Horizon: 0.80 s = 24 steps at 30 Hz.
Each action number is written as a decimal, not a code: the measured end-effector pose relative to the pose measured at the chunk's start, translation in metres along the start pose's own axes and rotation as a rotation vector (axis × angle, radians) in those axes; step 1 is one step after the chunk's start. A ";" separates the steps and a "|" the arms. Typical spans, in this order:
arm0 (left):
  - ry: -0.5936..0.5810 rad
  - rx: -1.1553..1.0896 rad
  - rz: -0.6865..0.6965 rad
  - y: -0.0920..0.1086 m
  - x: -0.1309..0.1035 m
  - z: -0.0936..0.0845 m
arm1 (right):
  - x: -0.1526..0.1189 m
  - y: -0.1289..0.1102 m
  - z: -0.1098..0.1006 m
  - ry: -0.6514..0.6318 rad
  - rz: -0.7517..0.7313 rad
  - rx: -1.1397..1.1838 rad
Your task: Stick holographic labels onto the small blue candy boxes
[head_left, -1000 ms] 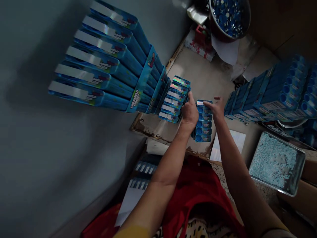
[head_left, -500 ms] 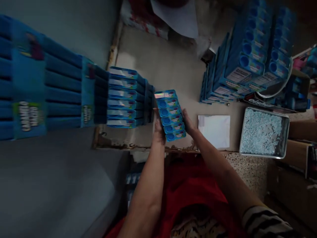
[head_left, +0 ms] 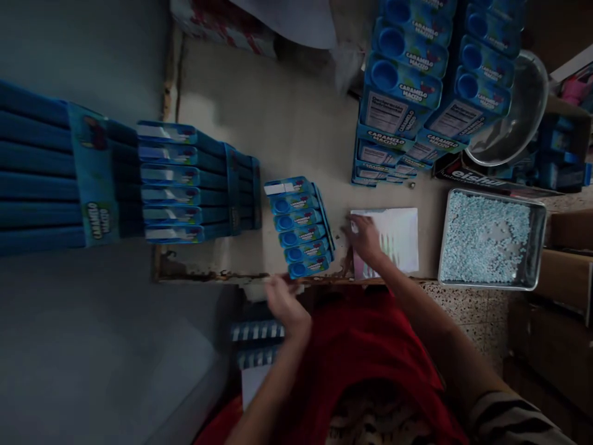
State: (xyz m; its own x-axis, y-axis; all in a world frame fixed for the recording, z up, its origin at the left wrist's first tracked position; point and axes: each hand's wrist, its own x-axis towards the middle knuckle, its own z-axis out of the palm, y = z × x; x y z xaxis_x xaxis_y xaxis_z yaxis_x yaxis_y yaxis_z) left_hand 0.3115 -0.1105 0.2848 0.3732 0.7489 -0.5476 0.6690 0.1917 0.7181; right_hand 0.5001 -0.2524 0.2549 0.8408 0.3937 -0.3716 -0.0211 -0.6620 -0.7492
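Note:
A block of several blue candy boxes [head_left: 303, 230] rests near the table's front edge, slightly turned, with no hand on it. My left hand [head_left: 286, 303] is just below its front end, blurred, its fingers loosely apart and holding nothing I can see. To the right of the block, my right hand [head_left: 364, 235] is over the left part of a white sheet [head_left: 402, 238], fingers spread and nothing visible in them. A row of banded blue boxes [head_left: 171, 198] lies on the left side of the table.
Tall stacks of blue boxes [head_left: 403, 93] stand at the back right. Beside them is a clear bowl [head_left: 514, 117]. A metal tray [head_left: 540, 247] of small pale-blue pieces sits at the right. More banded boxes [head_left: 37, 179] extend to the far left.
Both hands have let go of the block of boxes, which now rests on the table. My left hand has moved down toward my body, my right hand onto the white sheet. The view has shifted.

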 end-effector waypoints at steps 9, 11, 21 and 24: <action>-0.239 0.550 0.580 0.040 0.020 0.189 | 0.032 0.109 -0.088 -0.107 -0.192 -0.744; -0.237 0.692 0.523 0.060 0.057 0.209 | 0.036 0.116 -0.086 -0.105 -0.236 -0.724; -0.476 0.423 0.372 0.049 0.069 0.188 | 0.012 0.076 -0.067 -0.015 -0.287 -0.649; -0.538 0.328 0.384 0.047 0.070 0.187 | 0.009 0.065 -0.046 0.001 -0.280 -0.620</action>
State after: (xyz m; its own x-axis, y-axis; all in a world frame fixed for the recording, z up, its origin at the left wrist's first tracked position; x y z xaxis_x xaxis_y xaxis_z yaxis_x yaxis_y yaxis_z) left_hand 0.4894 -0.1677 0.1999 0.8270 0.2947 -0.4788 0.5542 -0.2843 0.7823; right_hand 0.5310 -0.3212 0.2280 0.7697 0.6031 -0.2093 0.5112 -0.7787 -0.3638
